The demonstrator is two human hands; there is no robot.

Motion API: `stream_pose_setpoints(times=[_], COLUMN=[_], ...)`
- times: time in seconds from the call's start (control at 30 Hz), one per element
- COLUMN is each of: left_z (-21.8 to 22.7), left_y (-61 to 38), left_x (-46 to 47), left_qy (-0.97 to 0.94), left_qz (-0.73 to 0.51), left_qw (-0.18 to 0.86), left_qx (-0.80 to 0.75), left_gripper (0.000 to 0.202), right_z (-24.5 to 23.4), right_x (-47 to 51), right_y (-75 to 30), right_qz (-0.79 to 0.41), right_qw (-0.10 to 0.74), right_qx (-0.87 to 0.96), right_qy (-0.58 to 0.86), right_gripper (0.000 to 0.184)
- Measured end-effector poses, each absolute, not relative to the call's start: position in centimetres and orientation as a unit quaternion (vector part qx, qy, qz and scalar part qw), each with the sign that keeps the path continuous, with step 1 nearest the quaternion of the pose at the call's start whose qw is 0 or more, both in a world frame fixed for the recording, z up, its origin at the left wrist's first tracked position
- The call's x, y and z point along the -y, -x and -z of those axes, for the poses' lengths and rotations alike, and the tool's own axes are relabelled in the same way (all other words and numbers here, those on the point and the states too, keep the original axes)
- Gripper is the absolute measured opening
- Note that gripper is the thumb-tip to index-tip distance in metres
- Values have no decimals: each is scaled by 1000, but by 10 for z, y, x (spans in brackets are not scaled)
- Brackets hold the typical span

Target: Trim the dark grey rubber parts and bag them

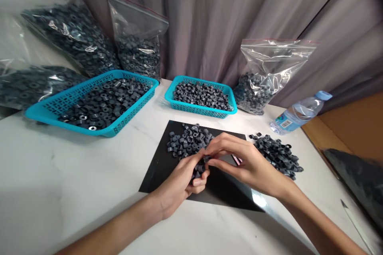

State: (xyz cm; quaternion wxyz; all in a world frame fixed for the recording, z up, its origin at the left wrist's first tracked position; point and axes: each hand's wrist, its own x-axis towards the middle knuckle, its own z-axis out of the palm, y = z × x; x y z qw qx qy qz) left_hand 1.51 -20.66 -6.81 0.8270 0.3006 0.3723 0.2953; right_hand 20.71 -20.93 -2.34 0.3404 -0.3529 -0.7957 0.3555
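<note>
Together, left hand (182, 181) and right hand (243, 162) pinch rings (199, 167).

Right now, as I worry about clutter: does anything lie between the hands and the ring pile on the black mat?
Nothing visible does. The left hand and right hand pinch grey rings close to the ring pile; only bare black mat lies between.

Small dark grey rings (198, 168), short hollow cylinders, handful cupped in left hand (179, 183), above black mat (155, 171)
</note>
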Motion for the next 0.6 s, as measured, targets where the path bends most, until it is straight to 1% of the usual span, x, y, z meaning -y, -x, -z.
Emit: stream_pose_setpoints(times=[0.17,0.33,0.5,0.6], left_z=[68,63,60,61], left_y=[-16,-15,-16,-16], left_x=[208,208,209,209], left_qy=[-322,-335,-341,-347], left_qz=[-304,-309,-316,-322], left_qw=[813,808,811,806], left_qx=[-379,-372,-354,-355], left_gripper=[23,17,18,19], right_z=[26,27,29,31], right_x=[213,216,219,219], right_y=[-204,-203,-198,-197], right_qz=[-380,-352,-319,-322], right_qw=[336,334,335,328], right_qx=[777,788,813,817], right_qy=[373,380,353,348], right_gripper=[23,24,26,28])
